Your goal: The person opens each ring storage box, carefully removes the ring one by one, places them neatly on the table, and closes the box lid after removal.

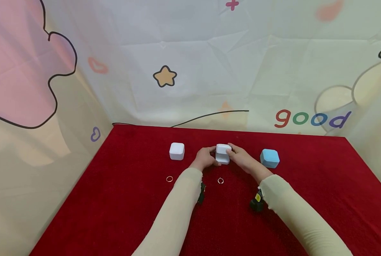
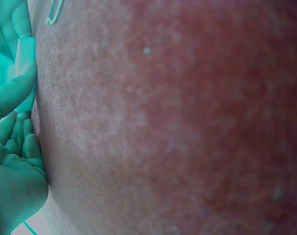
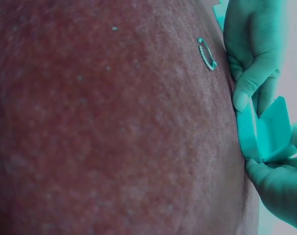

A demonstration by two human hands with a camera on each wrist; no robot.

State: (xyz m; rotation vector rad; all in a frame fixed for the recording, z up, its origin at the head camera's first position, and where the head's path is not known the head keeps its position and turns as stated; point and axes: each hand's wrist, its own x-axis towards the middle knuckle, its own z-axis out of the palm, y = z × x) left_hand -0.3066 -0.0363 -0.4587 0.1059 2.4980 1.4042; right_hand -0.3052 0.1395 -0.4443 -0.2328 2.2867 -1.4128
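Observation:
A small white ring box (image 1: 222,159) stands on the red cloth with its lid raised, its opening toward me. My left hand (image 1: 205,157) holds its left side, the thumb low at the front of the base. At the right, my right hand (image 1: 243,159) pinches the lid, thumb on its front and fingers behind. The right wrist view shows the parted box (image 3: 247,132) between both hands, with the left thumb (image 3: 242,100) on the base. One ring (image 1: 222,181) lies on the cloth in front of the box, its band set with small stones in the right wrist view.
A shut white box (image 1: 176,152) stands to the left, with another ring (image 1: 169,181) on the cloth in front of it. To the right, a light blue box (image 1: 269,158) sits close beyond the right forearm. A printed curtain (image 1: 193,53) hangs behind the table's far edge.

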